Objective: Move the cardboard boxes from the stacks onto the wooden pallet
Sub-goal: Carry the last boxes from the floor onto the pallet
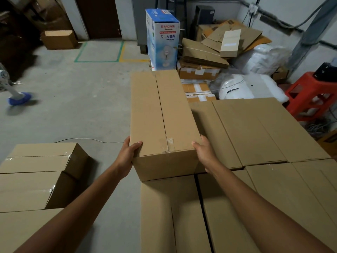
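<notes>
Head view. One long cardboard box [164, 114] lies lengthwise away from the person, its top seam running front to back, with clear tape over the near end of the seam. The left hand [128, 152] grips the near left corner, thumb on the top face, fingers down the side. The right hand [204, 152] grips the near right corner the same way, thumb on top. Both arms are stretched forward.

The held box stands higher than the closed boxes [255, 132] packed side by side to its right and below its near end. Whether it rests on them or is lifted clear, I cannot tell.

Lower left: a second stack of taped boxes [36, 170], apart from the first across bare concrete floor [73, 106].

Beyond the box: an upright blue-and-white fan carton [163, 37], flattened cardboard sheets [206, 52], white bags [237, 86] and a red plastic stool [310, 95]. At the far left edge, a foot in a blue shoe cover [19, 98].
</notes>
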